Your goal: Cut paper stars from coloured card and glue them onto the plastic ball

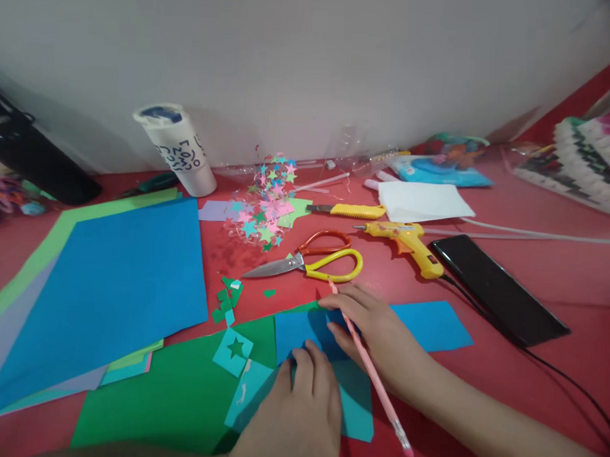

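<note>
L hand (303, 405): fingers bent, resting on blue paper strip (429, 326), partly atop green sheet (179, 384).
R hand (381, 331): fingers grasping pink pencil (372, 374).
Teal sq. (222, 354): star cutout done.
Strip: prob. uncut w/in; pencil marks can't tell.
Scissors (334, 264): set down nr. strip.

The one view comes from a camera worn on my head, looking forward and sloping down over the glossy red desk (534, 266) to the plain grey-white wall (310, 69) behind it. It sits above my own side, close enough that my left hand (299, 405) fills the bottom middle, with my right hand (379, 331) just beyond and to the right. My forearms enter from the lower left and lower right, and the desk's far edge tilts slightly across the frame.
</note>
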### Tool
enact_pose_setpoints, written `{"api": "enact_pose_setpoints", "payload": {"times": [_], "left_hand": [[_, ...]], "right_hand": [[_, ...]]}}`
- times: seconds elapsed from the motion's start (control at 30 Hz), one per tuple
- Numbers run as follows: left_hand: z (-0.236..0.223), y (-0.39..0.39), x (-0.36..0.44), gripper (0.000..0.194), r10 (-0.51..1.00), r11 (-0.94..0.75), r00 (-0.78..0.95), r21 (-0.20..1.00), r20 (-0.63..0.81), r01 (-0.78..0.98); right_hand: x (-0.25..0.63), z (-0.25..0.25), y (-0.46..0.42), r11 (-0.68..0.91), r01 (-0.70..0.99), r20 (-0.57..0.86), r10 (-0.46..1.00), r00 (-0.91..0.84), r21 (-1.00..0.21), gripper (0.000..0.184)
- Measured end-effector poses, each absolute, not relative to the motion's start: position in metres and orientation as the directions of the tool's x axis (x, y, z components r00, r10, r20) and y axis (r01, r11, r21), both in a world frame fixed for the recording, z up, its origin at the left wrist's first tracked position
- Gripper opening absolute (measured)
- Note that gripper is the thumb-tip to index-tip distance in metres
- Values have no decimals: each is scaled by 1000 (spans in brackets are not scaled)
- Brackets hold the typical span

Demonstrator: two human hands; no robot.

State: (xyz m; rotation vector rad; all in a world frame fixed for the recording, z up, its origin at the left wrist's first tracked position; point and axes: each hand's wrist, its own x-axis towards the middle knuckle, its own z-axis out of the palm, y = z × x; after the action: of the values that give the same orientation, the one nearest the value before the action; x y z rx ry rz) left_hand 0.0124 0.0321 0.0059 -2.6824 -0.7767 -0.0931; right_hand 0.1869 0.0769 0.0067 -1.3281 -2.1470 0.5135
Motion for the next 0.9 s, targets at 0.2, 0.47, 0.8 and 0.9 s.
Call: {"api": "enact_pose_setpoints", "payload": {"times": [0.2,0.47,0.8,0.9], "left_hand": [[16,38,15,36,543,-802,836,-244,84,546],[30,50,3,17,653,-756,756,-28,33,654],[41,91,-20,26,778,336,430,882,-458,330],[38,98,-22,25,772,389,426,881,-471,269]], "right_hand": [[186,7,74,440,699,267,898,-351,-564,26],[186,11,73,366,639,210,927,-309,-677,23],[190,30,79,520,523,393,854,-342,-675,20],[191,26,85,498,641,377,866,-329,-584,19]]}}
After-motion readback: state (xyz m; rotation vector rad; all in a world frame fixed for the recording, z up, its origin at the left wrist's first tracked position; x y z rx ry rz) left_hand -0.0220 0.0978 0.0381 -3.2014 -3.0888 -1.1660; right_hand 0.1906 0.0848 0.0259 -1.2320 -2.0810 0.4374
